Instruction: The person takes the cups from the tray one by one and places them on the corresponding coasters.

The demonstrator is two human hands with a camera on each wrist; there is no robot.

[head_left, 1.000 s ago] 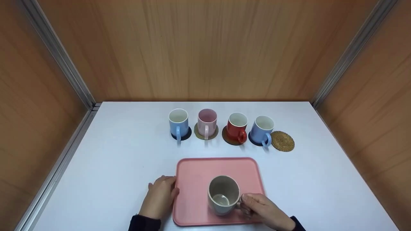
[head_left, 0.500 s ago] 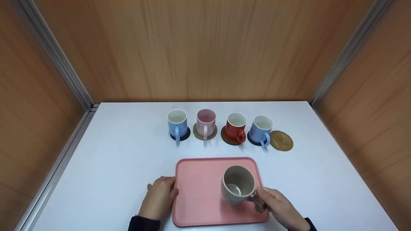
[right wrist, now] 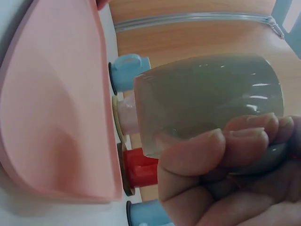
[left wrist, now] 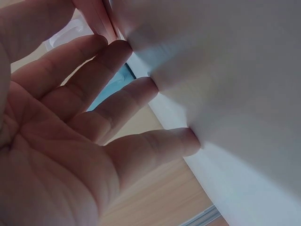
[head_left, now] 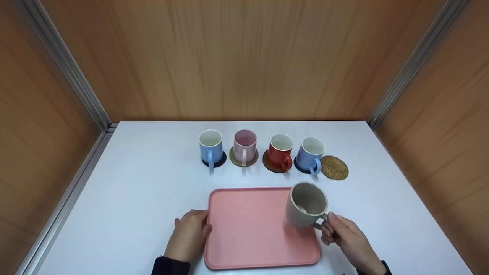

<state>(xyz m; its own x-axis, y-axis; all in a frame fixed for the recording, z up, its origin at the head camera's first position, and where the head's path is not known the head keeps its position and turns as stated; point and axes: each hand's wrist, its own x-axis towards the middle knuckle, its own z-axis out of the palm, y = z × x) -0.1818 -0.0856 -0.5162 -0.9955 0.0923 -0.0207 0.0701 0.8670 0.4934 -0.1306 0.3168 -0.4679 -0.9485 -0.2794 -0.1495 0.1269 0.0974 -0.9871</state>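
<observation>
The right hand gripped the handle of the grey mug, holding it tilted in the air over the right far corner of the pink tray. The left hand rested against the tray's left edge with its fingers straight and relaxed, well apart from the mug.

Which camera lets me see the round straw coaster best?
The head camera. It shows the whole straw coaster lying bare on the table, just right of the last blue mug. The left wrist camera shows only the left hand against the table, and the right wrist camera's view doesn't show it.
</observation>
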